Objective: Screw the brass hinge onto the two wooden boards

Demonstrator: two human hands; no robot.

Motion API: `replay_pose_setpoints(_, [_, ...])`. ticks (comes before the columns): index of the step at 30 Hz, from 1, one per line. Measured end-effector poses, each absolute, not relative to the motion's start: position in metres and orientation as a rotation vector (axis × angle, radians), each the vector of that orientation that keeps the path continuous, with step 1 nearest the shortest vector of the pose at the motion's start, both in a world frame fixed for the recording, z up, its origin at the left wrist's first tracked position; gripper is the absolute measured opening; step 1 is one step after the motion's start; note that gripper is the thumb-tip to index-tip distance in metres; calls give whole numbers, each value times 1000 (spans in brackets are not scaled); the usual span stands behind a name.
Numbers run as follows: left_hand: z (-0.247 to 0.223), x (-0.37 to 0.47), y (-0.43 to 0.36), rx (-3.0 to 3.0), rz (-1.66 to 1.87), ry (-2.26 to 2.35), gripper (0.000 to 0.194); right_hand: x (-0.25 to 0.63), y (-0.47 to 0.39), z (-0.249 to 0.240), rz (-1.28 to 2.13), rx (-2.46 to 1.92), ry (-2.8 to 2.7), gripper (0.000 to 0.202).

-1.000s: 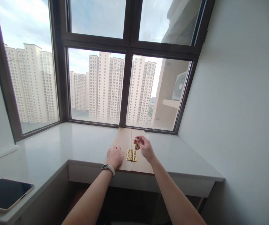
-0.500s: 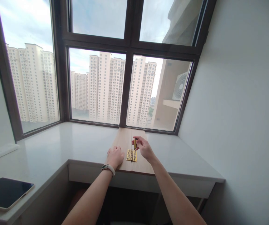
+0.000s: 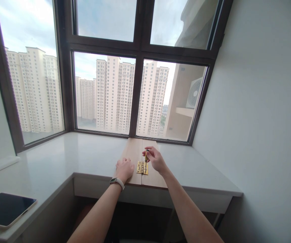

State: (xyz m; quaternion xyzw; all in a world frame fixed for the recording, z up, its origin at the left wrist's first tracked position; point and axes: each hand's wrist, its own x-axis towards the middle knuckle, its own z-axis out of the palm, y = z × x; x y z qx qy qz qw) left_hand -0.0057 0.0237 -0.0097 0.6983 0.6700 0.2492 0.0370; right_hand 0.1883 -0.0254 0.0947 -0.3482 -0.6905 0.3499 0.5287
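Observation:
A brass-coloured hinge (image 3: 139,167) lies across the seam between two pale wooden boards (image 3: 133,148), near their front edge. My right hand (image 3: 157,161) grips a small screwdriver (image 3: 147,156) with a yellow and black handle. Its shaft points down at the hinge's right leaf; whether the tip sits in a screw is too small to make out. On the left board, beside the hinge, my left hand (image 3: 125,168) rests palm down with its fingers slightly bent and apart, holding nothing. A light-banded watch (image 3: 117,182) is on that wrist.
The boards lie on a white counter (image 3: 92,155) that runs under a dark-framed window (image 3: 139,94). A tablet (image 3: 7,209) lies on the counter's left arm, near its edge. A pale wall (image 3: 257,111) closes off the right side.
The screwdriver handle has tilted and turned slightly as the fingers of my right hand shifted on it. My left hand, the hinge and the boards stay in place.

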Motion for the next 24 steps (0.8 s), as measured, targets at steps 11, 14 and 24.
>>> replay_pose_setpoints(11, [-12,-7,25,2174,799,2055,42,186,-29,94,719,-905,-1626,43])
replay_pose_setpoints(14, [-12,-7,25,2171,796,2058,42,185,-31,96,663,-937,-1656,40])
replay_pose_setpoints(24, [-8,-7,21,2165,755,2060,45,227,-41,144,291,-1000,-1616,46])
